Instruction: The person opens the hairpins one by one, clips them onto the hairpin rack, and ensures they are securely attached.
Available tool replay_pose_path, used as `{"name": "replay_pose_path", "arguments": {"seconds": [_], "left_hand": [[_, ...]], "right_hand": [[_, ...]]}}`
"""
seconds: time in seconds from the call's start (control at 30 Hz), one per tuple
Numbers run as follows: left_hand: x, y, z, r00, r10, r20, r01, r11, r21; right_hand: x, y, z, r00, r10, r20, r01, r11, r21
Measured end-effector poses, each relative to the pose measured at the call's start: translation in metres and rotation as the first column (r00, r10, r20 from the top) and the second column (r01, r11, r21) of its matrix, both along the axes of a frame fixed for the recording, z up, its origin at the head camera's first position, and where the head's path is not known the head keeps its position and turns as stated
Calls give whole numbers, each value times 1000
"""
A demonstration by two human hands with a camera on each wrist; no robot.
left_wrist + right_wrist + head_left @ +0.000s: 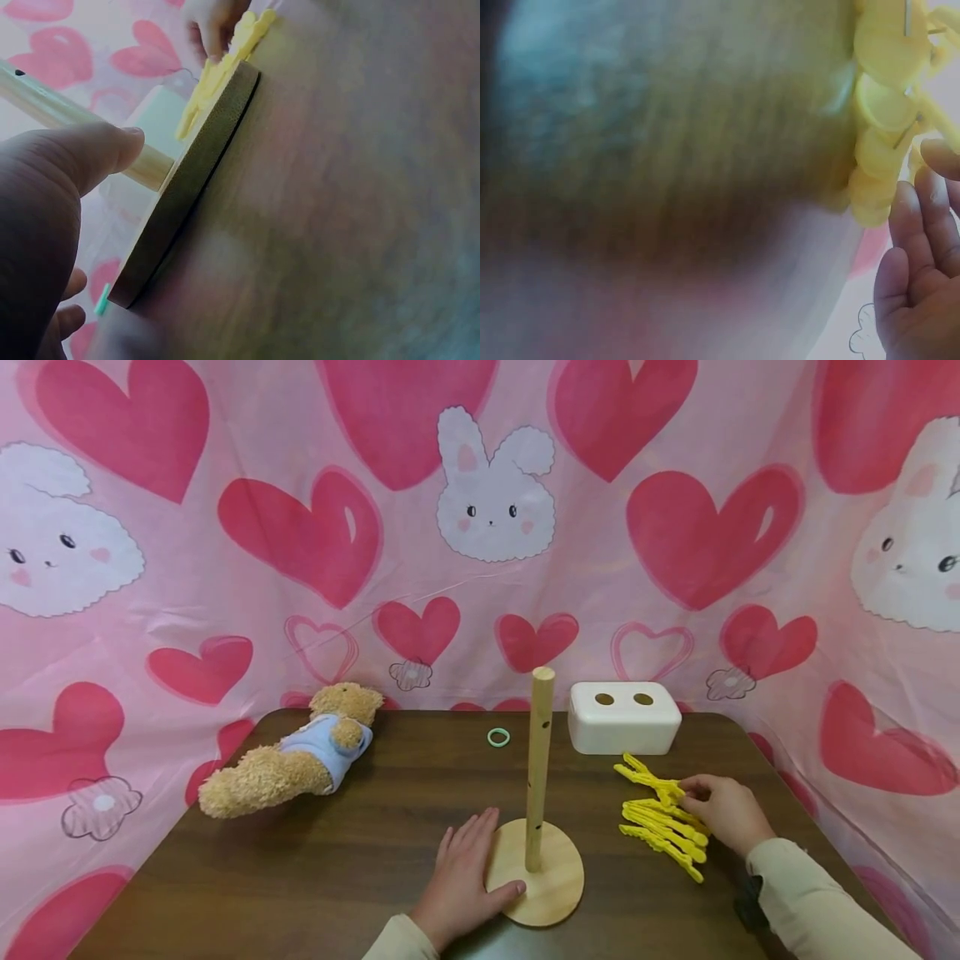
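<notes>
A round wooden base (558, 881) carries an upright wooden post (538, 760) with small dark holes. My left hand (461, 877) rests at the base's left side. Its thumb lies over the top of the disc, and its other fingers stretch out straight along the edge. To the right lies a group of long, thin yellow plastic pieces (663, 831), some with forked ends. In the right wrist view, thin metal pins show on the rounded ends of the yellow pieces (889, 105). My right hand (726, 810) pinches the rearmost yellow piece (660, 783) between thumb and forefinger.
Behind the yellow pieces stands a white box (624, 718) with two round holes on top. A small green ring (498, 737) lies near the back edge. On the left a teddy bear (300, 756) in a blue top lies on the brown table (315, 877). A pink patterned cloth (480, 593) hangs around it.
</notes>
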State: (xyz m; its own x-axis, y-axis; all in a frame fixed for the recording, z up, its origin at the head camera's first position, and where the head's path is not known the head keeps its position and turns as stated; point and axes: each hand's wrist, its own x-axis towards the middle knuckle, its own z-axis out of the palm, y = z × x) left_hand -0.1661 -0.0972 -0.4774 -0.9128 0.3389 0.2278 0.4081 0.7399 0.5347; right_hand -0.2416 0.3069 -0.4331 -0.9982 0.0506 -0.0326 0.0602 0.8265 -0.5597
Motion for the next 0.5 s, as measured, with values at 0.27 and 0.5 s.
{"name": "replay_pose_path", "arguments": {"seconds": [0.27, 0.5], "left_hand": [[2, -1, 2, 1000, -4, 7, 4, 1000, 23], [3, -2, 1, 1000, -4, 22, 4, 1000, 25]], "right_hand": [[10, 1, -2, 997, -28, -77, 28, 1000, 1], [18, -2, -6, 993, -9, -121, 4, 999, -38]]}}
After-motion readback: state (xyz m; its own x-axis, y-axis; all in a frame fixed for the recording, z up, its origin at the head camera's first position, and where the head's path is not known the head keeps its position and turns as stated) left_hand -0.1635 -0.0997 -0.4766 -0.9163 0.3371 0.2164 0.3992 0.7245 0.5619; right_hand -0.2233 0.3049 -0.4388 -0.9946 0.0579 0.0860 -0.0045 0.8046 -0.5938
